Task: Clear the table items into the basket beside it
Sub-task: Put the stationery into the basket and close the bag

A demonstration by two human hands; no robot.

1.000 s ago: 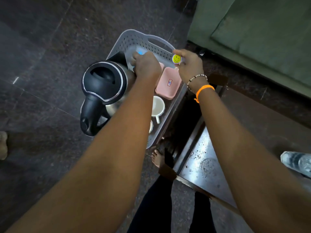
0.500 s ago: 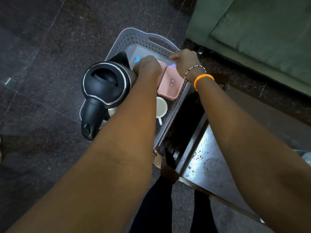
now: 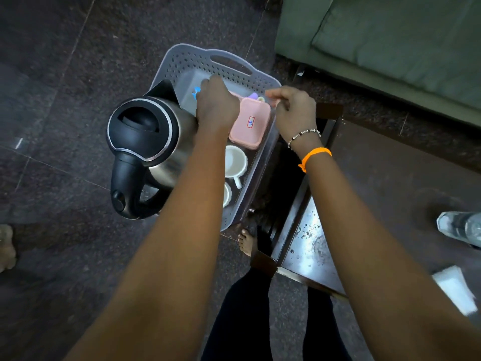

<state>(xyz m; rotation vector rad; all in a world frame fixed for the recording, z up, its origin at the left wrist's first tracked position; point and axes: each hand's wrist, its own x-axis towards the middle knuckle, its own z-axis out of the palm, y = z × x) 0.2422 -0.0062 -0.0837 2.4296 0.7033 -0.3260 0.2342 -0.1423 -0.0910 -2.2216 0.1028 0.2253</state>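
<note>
A grey perforated basket (image 3: 197,61) stands on the dark floor left of the table (image 3: 312,243). Inside it are a black and steel kettle (image 3: 145,142), a pink lidded box (image 3: 251,123), two white cups (image 3: 234,162) and a clear container (image 3: 186,92) with a blue mark. My left hand (image 3: 216,105) rests inside the basket, its fingers closed on the clear container's edge. My right hand (image 3: 294,108) hovers over the basket's right rim with loosely curled fingers and nothing in them. A small yellow and purple item (image 3: 257,97) lies just behind the pink box.
A clear water bottle (image 3: 460,227) lies on the table at the right edge, with a white folded piece (image 3: 455,287) nearer me. A green sofa (image 3: 390,35) fills the upper right. My bare foot (image 3: 246,243) stands between basket and table.
My right hand carried the smiley item down behind the pink box, let it go and has pulled back to the right. My left hand has lowered the clear container deeper into the basket.
</note>
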